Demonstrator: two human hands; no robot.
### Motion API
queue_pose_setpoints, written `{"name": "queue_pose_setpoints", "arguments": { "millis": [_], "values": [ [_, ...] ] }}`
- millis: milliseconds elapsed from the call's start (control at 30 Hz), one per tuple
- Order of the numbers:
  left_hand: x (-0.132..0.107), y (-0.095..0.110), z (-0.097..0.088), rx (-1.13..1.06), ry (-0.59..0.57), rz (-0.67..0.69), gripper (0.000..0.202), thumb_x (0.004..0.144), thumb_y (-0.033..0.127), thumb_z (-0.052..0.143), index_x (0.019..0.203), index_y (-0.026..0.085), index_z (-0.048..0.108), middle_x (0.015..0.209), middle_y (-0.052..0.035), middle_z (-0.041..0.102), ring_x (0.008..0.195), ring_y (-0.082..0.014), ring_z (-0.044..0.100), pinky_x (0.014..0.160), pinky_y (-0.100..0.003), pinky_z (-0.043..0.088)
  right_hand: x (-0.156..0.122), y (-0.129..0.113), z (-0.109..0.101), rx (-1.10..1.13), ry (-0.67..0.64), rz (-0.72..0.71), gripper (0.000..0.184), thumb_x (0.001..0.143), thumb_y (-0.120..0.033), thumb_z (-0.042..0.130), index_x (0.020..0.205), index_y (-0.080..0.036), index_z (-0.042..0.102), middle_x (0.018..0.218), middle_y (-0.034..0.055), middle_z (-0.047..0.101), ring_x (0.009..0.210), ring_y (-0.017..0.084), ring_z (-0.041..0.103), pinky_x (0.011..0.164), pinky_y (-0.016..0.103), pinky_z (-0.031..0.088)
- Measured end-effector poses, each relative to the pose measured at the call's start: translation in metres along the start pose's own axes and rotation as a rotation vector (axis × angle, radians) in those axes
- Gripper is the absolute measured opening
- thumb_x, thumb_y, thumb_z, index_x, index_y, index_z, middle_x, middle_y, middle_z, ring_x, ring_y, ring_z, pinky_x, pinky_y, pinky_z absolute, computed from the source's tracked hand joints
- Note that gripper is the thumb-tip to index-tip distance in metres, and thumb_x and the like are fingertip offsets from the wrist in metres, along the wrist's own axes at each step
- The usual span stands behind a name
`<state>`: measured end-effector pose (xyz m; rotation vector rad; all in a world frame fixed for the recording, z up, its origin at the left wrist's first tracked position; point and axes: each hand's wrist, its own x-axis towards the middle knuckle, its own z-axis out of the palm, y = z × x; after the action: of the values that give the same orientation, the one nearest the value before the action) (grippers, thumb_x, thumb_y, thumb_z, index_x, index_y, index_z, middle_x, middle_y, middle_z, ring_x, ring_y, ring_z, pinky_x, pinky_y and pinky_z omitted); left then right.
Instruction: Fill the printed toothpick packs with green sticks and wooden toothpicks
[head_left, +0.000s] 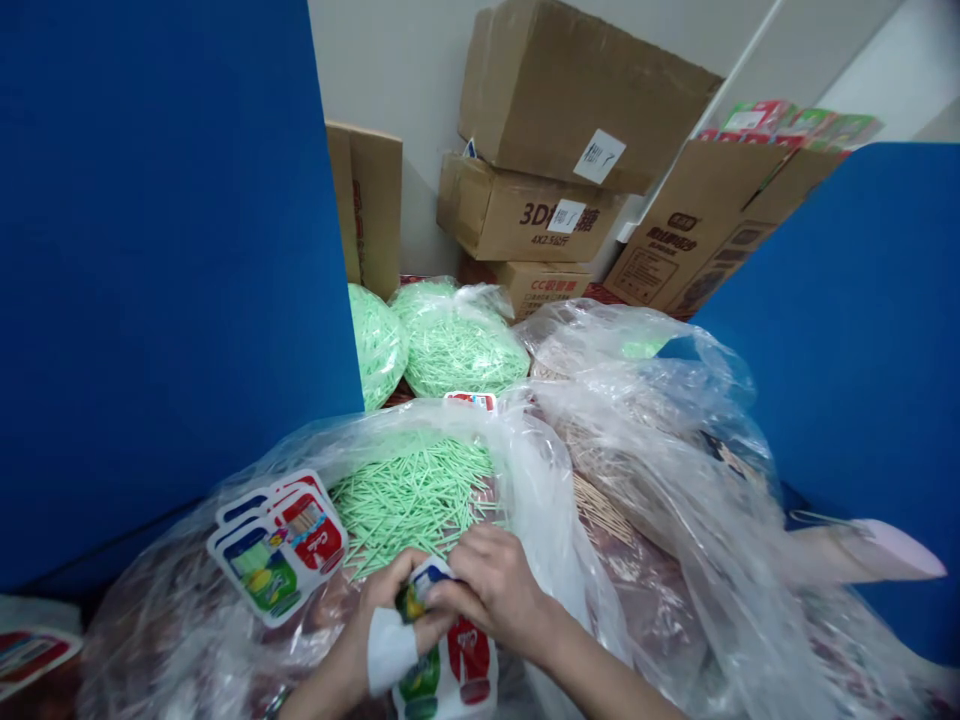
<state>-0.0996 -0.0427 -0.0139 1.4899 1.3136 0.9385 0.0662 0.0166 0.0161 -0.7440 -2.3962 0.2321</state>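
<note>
Both my hands are closed on a printed packet (469, 668) with a red cola bottle and a green bottle on it, low in the middle of the head view. My left hand (390, 600) grips its upper left part, and a white patch (391, 650) covers part of that hand. My right hand (491, 585) pinches the top edge, hiding some of it. Just beyond my fingers lies a heap of thin light-green sticks (420, 490) in an opened clear plastic bag (536, 480). Several matching packets (281, 545) lie overlapping on the plastic to the left.
Tied bags of green sticks (461, 340) sit behind. Beige sticks (604, 510) show in clear plastic on the right. Cardboard boxes (540, 205) are stacked against the wall, with another open box (697, 220) at right. Blue panels (172, 250) flank both sides.
</note>
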Motion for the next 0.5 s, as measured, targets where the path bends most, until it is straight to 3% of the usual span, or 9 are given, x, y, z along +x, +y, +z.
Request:
{"name": "queue_pose_setpoints", "arguments": {
  "millis": [67,133,267,333,400,467,500],
  "values": [
    [-0.005,0.0,-0.007,-0.031,-0.155,-0.054,0.012,0.078,0.028,0.06,0.076,0.016,0.059,0.066,0.0023,0.055,0.063,-0.0146,0.049,0.058,-0.022,0.04,-0.008,-0.003,0.004,-0.016,-0.025,-0.011,0.051,0.095,-0.05,0.037,0.058,-0.019,0.052,0.053,0.0009,0.053,0.052,0.013,0.045,0.051,0.028,0.029],
    [-0.008,-0.001,-0.012,0.019,-0.247,-0.054,0.023,0.084,0.03,0.054,0.066,0.016,0.058,0.065,0.0014,0.055,0.063,-0.0146,0.048,0.059,-0.022,0.039,-0.015,-0.008,0.005,-0.036,-0.051,-0.031,0.047,0.096,-0.046,0.038,0.059,-0.019,0.052,0.054,0.0015,0.054,0.053,0.014,0.046,0.052,0.028,0.032],
    [-0.013,-0.012,-0.013,0.196,-0.117,-0.041,0.03,0.075,0.025,0.063,0.052,0.017,0.045,0.058,0.0029,0.048,0.058,-0.0138,0.044,0.056,-0.022,0.032,-0.018,-0.015,-0.005,0.111,-0.18,-0.006,0.026,0.094,-0.033,0.044,0.077,-0.02,0.059,0.066,0.0029,0.062,0.062,0.017,0.055,0.059,0.031,0.043],
    [-0.015,-0.019,-0.01,0.159,-0.061,-0.057,0.031,0.07,0.024,0.068,0.054,0.018,0.042,0.06,0.003,0.048,0.06,-0.014,0.045,0.056,-0.022,0.032,-0.015,-0.006,-0.009,0.382,-0.237,0.125,0.02,0.094,-0.033,0.044,0.102,-0.021,0.059,0.085,0.0046,0.067,0.077,0.018,0.062,0.069,0.032,0.049],
    [-0.017,-0.023,-0.005,0.056,-0.093,-0.061,0.034,0.068,0.025,0.07,0.056,0.019,0.039,0.062,0.0036,0.047,0.061,-0.0136,0.044,0.057,-0.021,0.032,-0.013,0.014,-0.007,0.65,-0.188,0.336,0.031,0.097,-0.035,0.039,0.123,-0.022,0.047,0.106,0.0075,0.065,0.096,0.018,0.063,0.078,0.032,0.051],
    [-0.019,-0.022,0.001,-0.042,-0.177,-0.067,0.035,0.067,0.025,0.071,0.057,0.019,0.038,0.062,0.0045,0.045,0.061,-0.0126,0.042,0.057,-0.021,0.032,-0.013,0.041,0.004,0.682,-0.058,0.538,0.034,0.1,-0.034,0.025,0.126,-0.02,0.042,0.112,0.0099,0.063,0.097,0.017,0.064,0.078,0.032,0.052],
    [-0.02,-0.02,0.004,-0.077,-0.216,-0.073,0.033,0.066,0.024,0.071,0.058,0.019,0.039,0.063,0.0047,0.046,0.061,-0.0122,0.042,0.057,-0.021,0.032,-0.014,0.055,0.01,0.578,-0.101,0.62,0.033,0.1,-0.032,0.024,0.123,-0.019,0.044,0.109,0.0092,0.064,0.094,0.016,0.065,0.078,0.032,0.052]
  ]
}}
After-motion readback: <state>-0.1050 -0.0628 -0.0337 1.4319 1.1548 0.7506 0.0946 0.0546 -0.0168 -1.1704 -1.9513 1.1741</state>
